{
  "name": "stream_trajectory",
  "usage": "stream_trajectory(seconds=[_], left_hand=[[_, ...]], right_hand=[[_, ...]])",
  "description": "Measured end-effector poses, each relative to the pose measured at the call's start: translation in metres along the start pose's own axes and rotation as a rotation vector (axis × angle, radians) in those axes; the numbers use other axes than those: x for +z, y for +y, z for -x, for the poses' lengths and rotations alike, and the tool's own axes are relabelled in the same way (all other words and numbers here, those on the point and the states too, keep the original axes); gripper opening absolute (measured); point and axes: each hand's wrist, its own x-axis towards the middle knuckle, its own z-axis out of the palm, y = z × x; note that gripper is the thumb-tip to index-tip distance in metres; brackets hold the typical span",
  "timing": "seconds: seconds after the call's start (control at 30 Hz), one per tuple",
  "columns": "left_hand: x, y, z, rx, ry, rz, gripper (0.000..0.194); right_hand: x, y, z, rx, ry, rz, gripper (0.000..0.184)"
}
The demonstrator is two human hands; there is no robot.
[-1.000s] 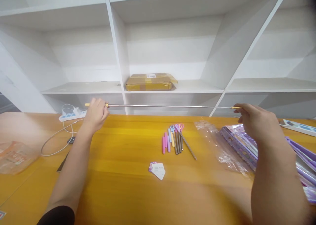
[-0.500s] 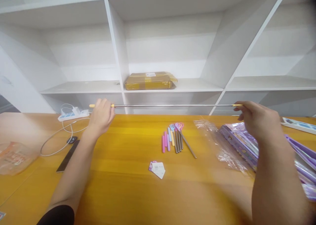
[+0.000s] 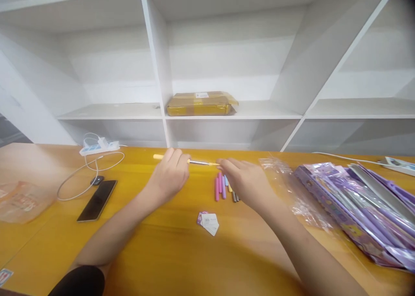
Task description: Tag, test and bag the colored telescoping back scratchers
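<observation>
Rod [image 3: 198,162] is held level above the far part of the table [image 3: 155,252], between the two hands, roughly mid-scene. Left hand [image 3: 170,172] is closed round its yellow handle [image 3: 158,157], whose left end sticks out past the fist. Right hand [image 3: 246,181] has a narrow fingertip pinch on the yellow tip [image 3: 214,164]; exact finger placement is partly hidden.

Change noted: hands have come close together from a wide spread, and the long metal span between them is down to a short piece. Judgement: the shaft is telescopic and now mostly collapsed; a little metal remains exposed, so full closure is not confirmed.

Beneath and just nearer than right hand: pink sleeves [image 3: 217,189], a purple sleeve [image 3: 223,188], a blue sleeve [image 3: 226,180] and the ends of metal tubes [image 3: 234,196]. The hand hides the rest of this group. Cards [image 3: 210,223] lie overlapped on the near side.

Right side: clear wrap [image 3: 301,201], then purple packs [image 3: 366,213]. Left side: phone [image 3: 97,201], white cable [image 3: 73,170], power strip [image 3: 99,148]. Carton [image 3: 201,104] sits on the far shelf [image 3: 259,110].
</observation>
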Motion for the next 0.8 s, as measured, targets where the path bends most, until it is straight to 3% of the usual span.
stream_trajectory(seconds=[0.2, 0.53, 0.8], left_hand=[[-0.001, 0.005, 0.001, -0.082, 0.103, 0.001, 0.013], [-0.022, 0.006, 0.006, -0.176, 0.207, -0.041, 0.011], [-0.023, 0.001, 0.006, -0.154, 0.248, -0.046, 0.008]], right_hand=[[0.001, -0.003, -0.002, -0.067, -0.014, -0.082, 0.022], [-0.022, -0.016, -0.008, -0.056, -0.045, -0.302, 0.028], [-0.024, -0.008, -0.006, -0.053, 0.018, -0.27, 0.012]])
